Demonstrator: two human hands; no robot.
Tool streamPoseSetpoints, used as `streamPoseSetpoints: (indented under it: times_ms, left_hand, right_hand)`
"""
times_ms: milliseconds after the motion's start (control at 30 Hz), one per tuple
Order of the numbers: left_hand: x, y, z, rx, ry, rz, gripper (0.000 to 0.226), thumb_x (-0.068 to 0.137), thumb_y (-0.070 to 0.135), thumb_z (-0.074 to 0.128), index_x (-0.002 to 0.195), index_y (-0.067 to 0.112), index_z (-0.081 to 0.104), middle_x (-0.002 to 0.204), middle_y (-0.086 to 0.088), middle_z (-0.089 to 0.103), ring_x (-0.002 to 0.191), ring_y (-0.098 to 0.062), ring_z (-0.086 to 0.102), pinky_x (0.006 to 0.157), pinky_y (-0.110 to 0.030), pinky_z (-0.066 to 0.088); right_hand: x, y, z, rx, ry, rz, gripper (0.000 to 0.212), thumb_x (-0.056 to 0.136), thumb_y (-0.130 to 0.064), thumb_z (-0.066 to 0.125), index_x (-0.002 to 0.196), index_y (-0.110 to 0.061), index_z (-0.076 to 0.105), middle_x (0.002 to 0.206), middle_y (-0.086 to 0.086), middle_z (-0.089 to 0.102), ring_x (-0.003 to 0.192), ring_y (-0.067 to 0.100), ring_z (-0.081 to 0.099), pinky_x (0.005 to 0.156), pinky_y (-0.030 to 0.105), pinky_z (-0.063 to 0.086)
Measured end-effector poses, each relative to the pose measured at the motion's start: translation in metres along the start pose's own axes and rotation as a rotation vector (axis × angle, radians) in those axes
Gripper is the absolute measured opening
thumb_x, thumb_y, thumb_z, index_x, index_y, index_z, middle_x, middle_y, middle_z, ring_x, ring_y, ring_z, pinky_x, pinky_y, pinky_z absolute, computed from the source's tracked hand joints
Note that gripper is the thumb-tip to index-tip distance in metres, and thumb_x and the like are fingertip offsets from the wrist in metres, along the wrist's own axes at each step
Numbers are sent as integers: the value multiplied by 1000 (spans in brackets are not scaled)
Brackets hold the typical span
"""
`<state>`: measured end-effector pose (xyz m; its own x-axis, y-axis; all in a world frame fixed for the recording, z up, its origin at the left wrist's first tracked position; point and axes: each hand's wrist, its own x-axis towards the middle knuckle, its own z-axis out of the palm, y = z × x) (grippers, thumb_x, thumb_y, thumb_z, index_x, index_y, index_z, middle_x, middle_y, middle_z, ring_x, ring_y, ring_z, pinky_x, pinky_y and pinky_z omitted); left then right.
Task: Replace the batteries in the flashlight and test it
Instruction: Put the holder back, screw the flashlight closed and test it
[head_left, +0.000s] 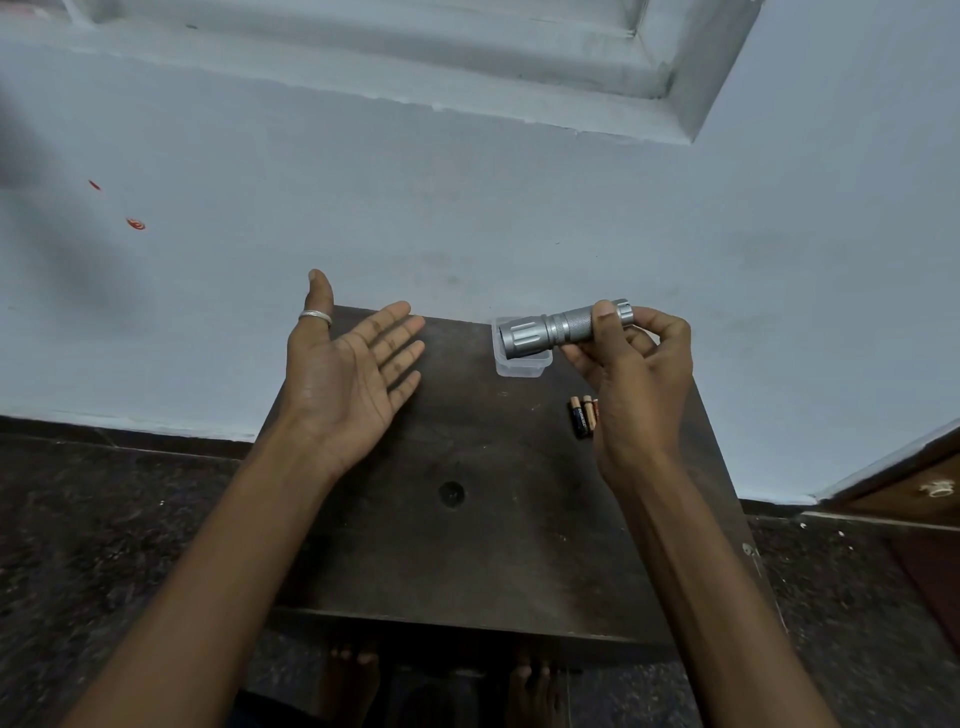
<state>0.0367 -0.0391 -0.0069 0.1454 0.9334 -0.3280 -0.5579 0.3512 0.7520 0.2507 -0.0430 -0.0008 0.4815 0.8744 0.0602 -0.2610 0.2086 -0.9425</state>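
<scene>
A silver metal flashlight (550, 329) is held level above the far right of the dark wooden table (467, 519), its head pointing left. My right hand (636, 379) grips its tail end, thumb on top and fingers beneath. My left hand (348, 369) hovers palm up over the table's far left, fingers spread, holding nothing, a ring on the thumb. Three black and copper batteries (583, 415) lie side by side on the table, partly hidden behind my right hand.
A small clear plastic container (519, 366) sits at the table's far edge under the flashlight's head. The table stands against a pale wall. A round mark (451, 492) shows mid-table. Dark speckled floor surrounds it; my feet are below the near edge.
</scene>
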Motion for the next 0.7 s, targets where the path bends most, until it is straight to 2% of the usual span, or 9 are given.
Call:
streamPoseSetpoints:
  times_ms: [133,300,400,700]
  left_hand:
    - [0,0,0,4,1,-3,92,81,84,30,138,16,55,139,-2,60,135,-20,47,119,-44,24]
    - [0,-1,1,6,1,-4,91,82,83,29,139,16,54,140,-2,59,135,-20,46,119,-44,24]
    - [0,-1,2,0,-2,-7,91,82,83,30,139,15,53,140,-3,58,136,-20,45,119,-44,24]
    - [1,1,3,-48,17,-17,88,85,79,32,139,12,53,142,-6,57,138,-22,43,119,-45,24]
  right_hand:
    - [1,3,0,-22,-1,4,20,96,-13,67,104,-12,49,91,18,60,82,26,71,79,40,62]
    - [0,5,0,-44,-8,6,17,95,-13,67,100,-12,51,93,19,63,82,25,72,76,36,62]
    - [-1,4,0,-45,-23,4,17,95,-13,68,100,-11,52,88,16,65,78,23,72,75,36,62]
    - [0,0,-1,3,-55,54,36,97,-13,65,129,-5,51,86,2,67,83,16,72,81,35,62]
